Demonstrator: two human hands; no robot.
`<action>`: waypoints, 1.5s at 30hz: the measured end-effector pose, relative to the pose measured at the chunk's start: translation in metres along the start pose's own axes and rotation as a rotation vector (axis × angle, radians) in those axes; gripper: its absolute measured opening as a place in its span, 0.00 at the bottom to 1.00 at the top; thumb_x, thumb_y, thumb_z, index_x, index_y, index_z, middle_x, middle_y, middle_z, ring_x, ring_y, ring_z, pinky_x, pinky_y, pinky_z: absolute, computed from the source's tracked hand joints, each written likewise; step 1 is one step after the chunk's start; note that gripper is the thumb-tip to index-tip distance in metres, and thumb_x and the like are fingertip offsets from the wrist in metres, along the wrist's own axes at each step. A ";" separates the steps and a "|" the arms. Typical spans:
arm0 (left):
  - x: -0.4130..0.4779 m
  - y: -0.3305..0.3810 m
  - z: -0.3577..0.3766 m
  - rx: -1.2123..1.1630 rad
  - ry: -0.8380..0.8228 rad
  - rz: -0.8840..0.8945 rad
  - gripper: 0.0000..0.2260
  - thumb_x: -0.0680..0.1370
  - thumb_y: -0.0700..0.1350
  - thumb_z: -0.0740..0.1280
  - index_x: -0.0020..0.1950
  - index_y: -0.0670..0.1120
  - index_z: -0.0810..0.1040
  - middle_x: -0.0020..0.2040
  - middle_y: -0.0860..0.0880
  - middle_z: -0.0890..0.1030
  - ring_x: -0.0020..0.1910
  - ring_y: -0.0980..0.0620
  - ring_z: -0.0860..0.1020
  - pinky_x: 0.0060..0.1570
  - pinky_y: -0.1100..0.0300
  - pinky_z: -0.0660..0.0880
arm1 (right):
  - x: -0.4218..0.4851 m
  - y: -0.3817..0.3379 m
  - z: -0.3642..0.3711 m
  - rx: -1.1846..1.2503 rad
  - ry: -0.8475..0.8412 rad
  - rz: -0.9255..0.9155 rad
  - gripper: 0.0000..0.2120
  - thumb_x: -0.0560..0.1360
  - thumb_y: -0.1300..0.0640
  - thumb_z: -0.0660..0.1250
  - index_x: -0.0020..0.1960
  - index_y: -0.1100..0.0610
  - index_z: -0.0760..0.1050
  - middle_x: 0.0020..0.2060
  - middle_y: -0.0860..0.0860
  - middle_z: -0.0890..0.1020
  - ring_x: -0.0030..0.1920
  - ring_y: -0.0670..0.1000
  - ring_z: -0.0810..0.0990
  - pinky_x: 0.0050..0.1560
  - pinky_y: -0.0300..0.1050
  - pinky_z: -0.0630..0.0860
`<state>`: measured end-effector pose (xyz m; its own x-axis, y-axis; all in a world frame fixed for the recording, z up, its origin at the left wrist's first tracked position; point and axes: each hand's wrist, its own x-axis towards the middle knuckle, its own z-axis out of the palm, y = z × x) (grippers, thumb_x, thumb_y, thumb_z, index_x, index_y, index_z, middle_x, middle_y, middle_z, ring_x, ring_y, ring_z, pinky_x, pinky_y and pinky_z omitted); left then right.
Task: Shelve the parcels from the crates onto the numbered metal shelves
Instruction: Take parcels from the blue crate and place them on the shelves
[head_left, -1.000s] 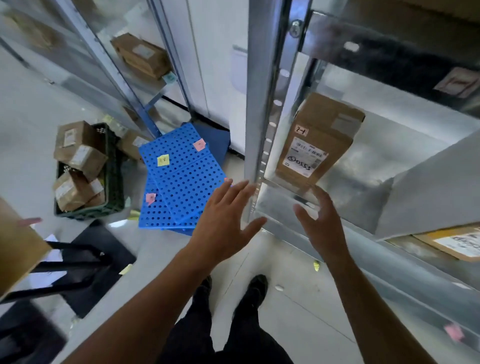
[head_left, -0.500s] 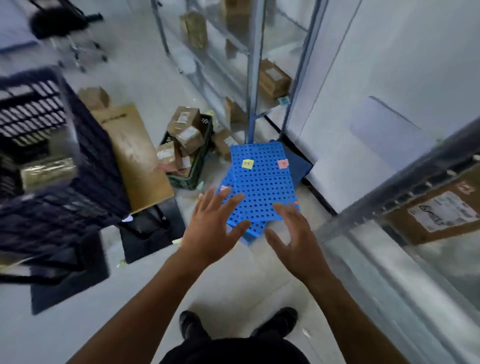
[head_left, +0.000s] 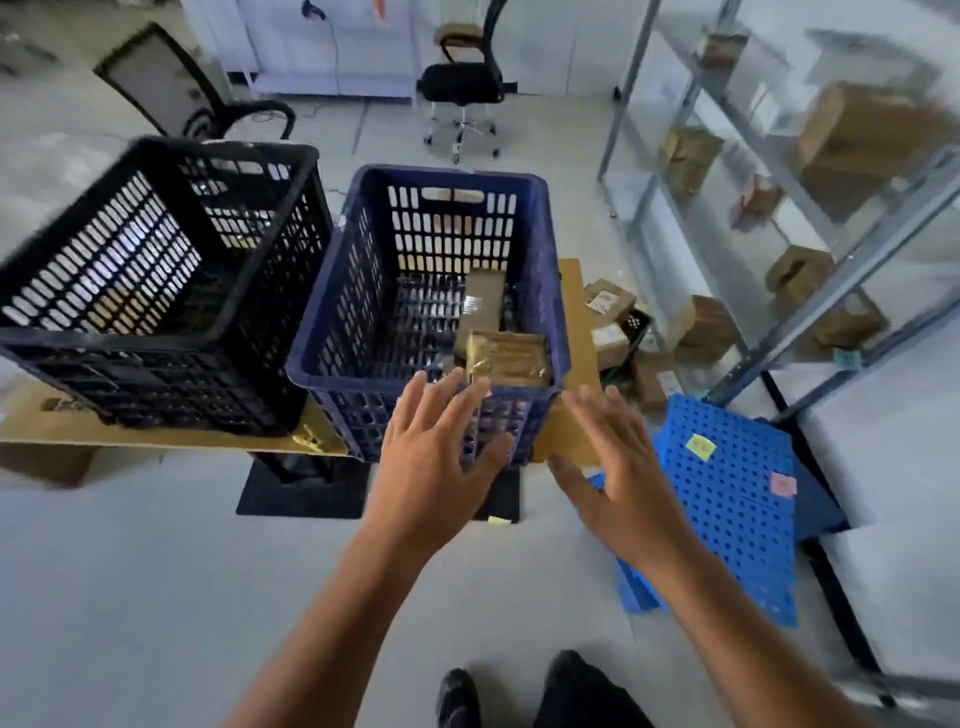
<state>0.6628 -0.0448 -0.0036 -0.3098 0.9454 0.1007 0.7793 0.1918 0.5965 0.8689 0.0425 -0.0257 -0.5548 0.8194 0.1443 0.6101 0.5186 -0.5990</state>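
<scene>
A dark blue crate (head_left: 332, 332) stands on a cardboard-topped stand in front of me, holding a taped brown parcel (head_left: 506, 357) at its near right corner and a second parcel (head_left: 483, 299) behind it. My left hand (head_left: 434, 462) is spread, empty, just before the crate's near wall. Over the cardboard edge to the right hovers my right hand (head_left: 618, 478), also spread and empty. Beside the blue crate on the left is a black crate (head_left: 130, 358). Metal shelves (head_left: 831, 291) with brown parcels rise at the right.
Blue perforated panels (head_left: 727, 499) with sticky notes lie on the floor at the right. A green crate (head_left: 631, 332) piled with parcels sits behind the stand, near the shelf foot. Two office chairs (head_left: 462, 88) stand at the back. My shoes show at the bottom.
My view has swung left from the shelf and its labelled parcel to the crates. Both hands stayed spread and empty and now reach toward the blue crate.
</scene>
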 end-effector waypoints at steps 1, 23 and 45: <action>0.007 -0.010 -0.006 0.003 0.012 -0.018 0.28 0.81 0.63 0.62 0.80 0.57 0.65 0.82 0.55 0.61 0.83 0.49 0.48 0.81 0.47 0.52 | 0.013 -0.005 0.004 -0.013 -0.024 -0.015 0.36 0.80 0.31 0.54 0.83 0.47 0.61 0.83 0.48 0.61 0.84 0.48 0.47 0.81 0.56 0.54; 0.305 -0.106 0.079 0.213 -0.576 -0.115 0.30 0.83 0.61 0.60 0.83 0.59 0.54 0.85 0.51 0.49 0.83 0.43 0.45 0.79 0.41 0.55 | 0.287 0.070 0.045 -0.275 -0.201 0.128 0.35 0.82 0.34 0.55 0.85 0.44 0.53 0.85 0.50 0.45 0.84 0.52 0.36 0.83 0.61 0.45; 0.322 -0.142 0.068 -0.271 -0.320 -0.301 0.35 0.78 0.50 0.71 0.82 0.55 0.59 0.77 0.62 0.57 0.72 0.50 0.69 0.65 0.50 0.77 | 0.304 0.037 0.054 -0.185 -0.187 0.176 0.33 0.84 0.39 0.57 0.85 0.44 0.50 0.85 0.49 0.46 0.83 0.47 0.36 0.82 0.46 0.34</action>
<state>0.4893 0.2506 -0.1101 -0.2839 0.9000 -0.3307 0.4988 0.4332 0.7507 0.6923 0.2976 -0.0472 -0.5153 0.8503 -0.1068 0.7892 0.4223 -0.4459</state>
